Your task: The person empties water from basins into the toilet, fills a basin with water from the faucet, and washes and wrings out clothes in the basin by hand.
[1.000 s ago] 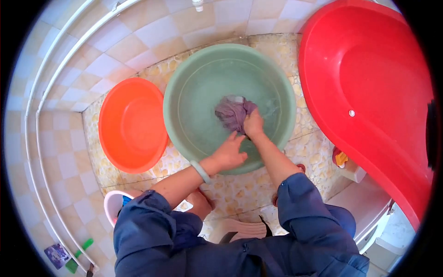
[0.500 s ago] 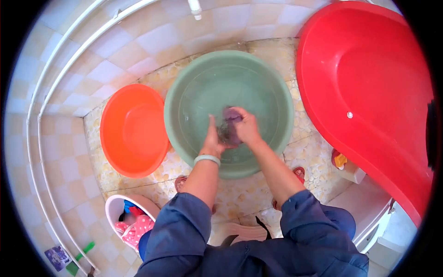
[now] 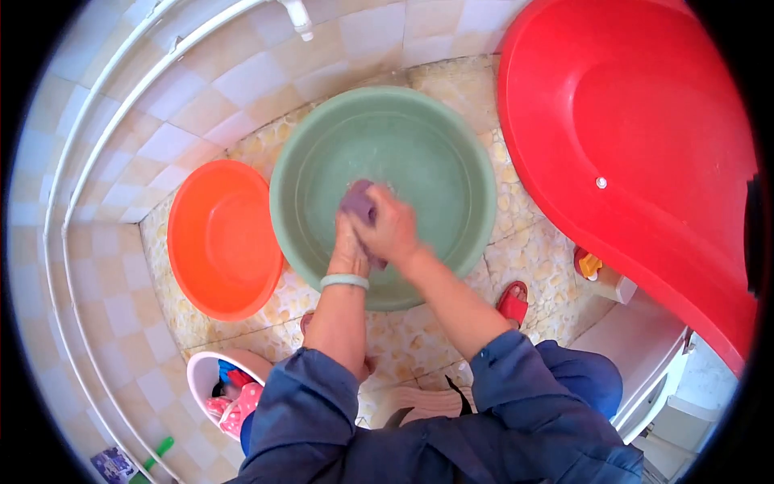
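Two hands press one purple cloth over green basin

The right hand (image 3: 389,227) has its fingers curled shut on the soft purple cloth (image 3: 356,200), partly covering it; the left hand (image 3: 347,240) presses against it, its finger curl I can't tell. Below the fingers, one round green plastic basin (image 3: 481,202) holds water. Left of them: one orange plastic basin (image 3: 230,250), one pale-pink tub of clothes (image 3: 197,379). Right: one red bath (image 3: 645,145).

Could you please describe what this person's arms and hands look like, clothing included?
Both forearms show below dark blue sleeves, which end in cuffs. A pale, smooth round bangle circles the left wrist; the right wrist shows none. The left hand and right hand wear no gloves.
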A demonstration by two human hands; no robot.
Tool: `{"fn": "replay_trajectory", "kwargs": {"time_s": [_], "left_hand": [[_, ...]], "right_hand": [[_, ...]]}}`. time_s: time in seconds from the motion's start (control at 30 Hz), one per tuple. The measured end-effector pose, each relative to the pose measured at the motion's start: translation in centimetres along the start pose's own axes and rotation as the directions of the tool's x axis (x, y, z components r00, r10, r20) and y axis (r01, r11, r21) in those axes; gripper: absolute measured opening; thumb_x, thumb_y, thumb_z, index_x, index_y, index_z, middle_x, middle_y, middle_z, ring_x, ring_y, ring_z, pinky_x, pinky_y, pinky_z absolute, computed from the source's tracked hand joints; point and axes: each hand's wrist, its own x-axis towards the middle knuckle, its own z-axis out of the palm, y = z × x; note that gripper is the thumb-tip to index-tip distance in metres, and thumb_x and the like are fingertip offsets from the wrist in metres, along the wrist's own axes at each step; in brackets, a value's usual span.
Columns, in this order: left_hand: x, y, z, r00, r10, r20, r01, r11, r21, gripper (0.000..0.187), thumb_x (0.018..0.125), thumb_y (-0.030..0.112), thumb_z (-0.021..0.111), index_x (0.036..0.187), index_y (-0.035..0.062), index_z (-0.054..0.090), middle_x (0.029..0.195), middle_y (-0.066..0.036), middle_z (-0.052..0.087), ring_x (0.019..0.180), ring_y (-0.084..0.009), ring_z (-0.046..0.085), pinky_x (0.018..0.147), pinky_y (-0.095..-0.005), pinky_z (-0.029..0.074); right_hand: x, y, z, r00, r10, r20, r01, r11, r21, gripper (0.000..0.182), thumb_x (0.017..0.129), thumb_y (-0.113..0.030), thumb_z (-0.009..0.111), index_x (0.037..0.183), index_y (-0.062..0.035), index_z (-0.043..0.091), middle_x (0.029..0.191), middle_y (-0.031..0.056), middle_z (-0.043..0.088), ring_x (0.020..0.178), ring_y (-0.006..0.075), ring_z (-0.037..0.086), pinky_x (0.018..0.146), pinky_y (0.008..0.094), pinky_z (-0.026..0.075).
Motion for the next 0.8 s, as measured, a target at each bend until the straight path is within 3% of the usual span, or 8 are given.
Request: {"fn": "replay_trajectory", "kwargs": {"time_s": [0.07,0.17,0.23,0.37,0.47,0.57,0.67,0.8], "left_hand": [[-2.0,1.6,5.7,0.923,-0.09,-0.374,0.13,0.988,0.083,0.029,0.096,0.025,0.043,0.112,0.0053,0.056,0.101,-0.006,0.059,0.093,-0.0176,0.059,0.079,-0.0336,0.05],[-0.9,-0.4,3.2,0.975,0.046,-0.217,-0.018,0.991,0.132,0.035,0.096,0.029,0.043,0.115,0.0026,0.055,0.117,-0.011,0.06,0.109,-0.0229,0.057,0.096,-0.0396,0.044],[-0.6,-0.4,2.1,0.945,0.046,-0.323,-0.019,0.996,0.089,0.035,0.096,0.029,0.044,0.115,0.0012,0.055,0.116,-0.011,0.06,0.109,-0.0229,0.057,0.096,-0.0403,0.044],[-0.9,0.4,1.0,0.864,-0.124,-0.488,0.262,0.939,0.225,0.058,0.093,0.036,0.051,0.139,0.0075,0.031,0.131,-0.011,0.05,0.117,-0.0298,0.051,0.095,-0.0552,0.04],[-1.6,-0.5,-0.5,0.788,-0.154,-0.595,0.404,0.86,0.311,0.077,0.09,0.04,0.054,0.148,0.0164,0.009,0.141,-0.011,0.04,0.124,-0.0345,0.044,0.092,-0.0624,0.037],[-1.5,-0.7,0.1,0.745,-0.14,-0.652,0.445,0.833,0.329,0.085,0.09,0.041,0.055,0.15,0.02,-0.001,0.147,-0.009,0.032,0.129,-0.0359,0.038,0.092,-0.0654,0.035],[-2.1,-0.9,0.9,0.727,-0.152,-0.669,0.467,0.824,0.32,0.077,0.09,0.045,0.052,0.148,0.0176,0.009,0.147,-0.01,0.03,0.131,-0.0345,0.036,0.092,-0.069,0.032],[-2.0,-1.2,0.8,0.764,-0.31,-0.566,0.432,0.897,0.091,0.062,0.09,0.056,0.048,0.136,0.016,0.034,0.14,-0.01,0.039,0.128,-0.0334,0.038,0.092,-0.0686,0.033]], "right_hand": [[2.6,2.8,-0.2,0.966,0.255,0.046,-0.239,0.945,-0.221,0.04,0.079,-0.04,0.064,0.106,-0.0103,0.057,0.088,0.0172,0.067,0.085,0.0381,0.064,0.07,0.0468,0.051],[5.4,8.7,-1.0,0.909,0.396,0.128,-0.334,0.877,-0.344,0.044,0.083,-0.043,0.059,0.106,-0.0063,0.059,0.088,0.0198,0.067,0.087,0.0407,0.063,0.074,0.0494,0.05],[5.4,10.2,-1.1,0.896,0.438,0.072,-0.395,0.86,-0.322,0.043,0.083,-0.042,0.059,0.104,-0.0041,0.06,0.092,0.0203,0.067,0.09,0.0403,0.063,0.077,0.0485,0.049],[2.0,17.7,1.4,0.825,0.564,0.019,-0.558,0.811,0.177,0.051,0.085,-0.038,0.06,0.121,-0.0019,0.055,0.108,0.0202,0.062,0.102,0.0389,0.059,0.086,0.0449,0.046],[0.1,17.0,2.0,0.891,0.452,-0.032,-0.447,0.864,-0.23,0.056,0.085,-0.032,0.06,0.132,-0.0039,0.047,0.117,0.0202,0.056,0.103,0.0415,0.058,0.089,0.0448,0.045],[-0.9,13.9,1.1,0.864,0.403,0.301,-0.199,0.824,-0.53,0.049,0.083,-0.019,0.06,0.13,-0.0068,0.049,0.113,0.0222,0.058,0.097,0.0379,0.06,0.084,0.0418,0.049],[-0.6,15.7,3.1,0.874,0.416,0.251,-0.256,0.834,-0.489,0.048,0.079,-0.012,0.059,0.126,-0.0086,0.053,0.113,0.0222,0.06,0.097,0.0352,0.062,0.084,0.0408,0.05],[0.5,11.9,3.0,0.921,0.374,0.114,-0.386,0.916,0.11,0.036,0.078,-0.007,0.054,0.114,-0.0051,0.059,0.106,0.0188,0.062,0.098,0.037,0.061,0.084,0.0411,0.049]]}}
